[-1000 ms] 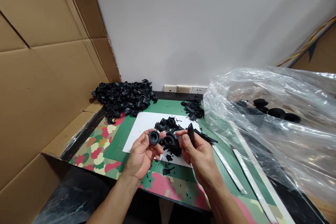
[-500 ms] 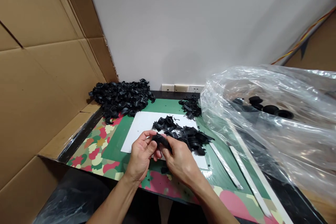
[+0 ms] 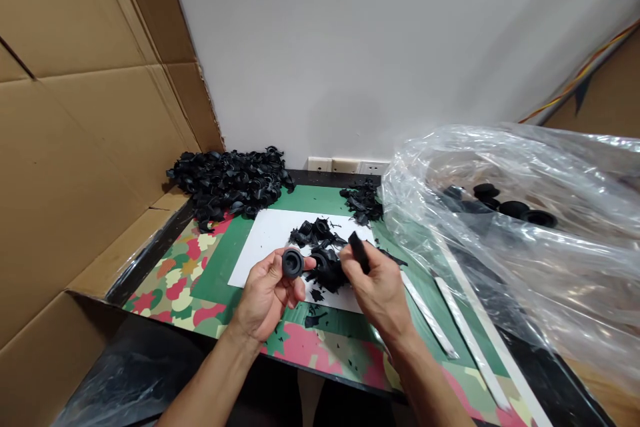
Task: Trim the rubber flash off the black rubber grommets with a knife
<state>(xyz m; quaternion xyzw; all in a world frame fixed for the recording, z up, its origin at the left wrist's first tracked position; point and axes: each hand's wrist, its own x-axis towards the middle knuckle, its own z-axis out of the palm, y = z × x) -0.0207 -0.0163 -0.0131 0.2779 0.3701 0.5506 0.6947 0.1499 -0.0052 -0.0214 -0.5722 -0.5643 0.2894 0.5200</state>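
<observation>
In my left hand (image 3: 267, 293) is a round black rubber cap (image 3: 293, 263), its ringed open face turned up towards me. The fingers are closed around its edge. My right hand (image 3: 377, 287) is apart from it on the right, closed around a short black piece (image 3: 359, 252) that sticks up out of the fist; its exact kind is hard to tell. Between and behind the hands, black rubber scraps (image 3: 327, 270) lie on a white sheet (image 3: 250, 247), partly hidden by my right hand.
A large heap of black rubber scraps (image 3: 235, 183) lies back left beside cardboard (image 3: 90, 147). A smaller scrap pile (image 3: 363, 201) is at the back. Two white strip-like sticks (image 3: 430, 317) (image 3: 473, 343) lie right. A clear plastic bag (image 3: 500, 267) holds several black round parts (image 3: 515, 209).
My hands were together on the black part. Now the right hand has moved away to the right with a black piece, and the left has turned the cap's open face up.
</observation>
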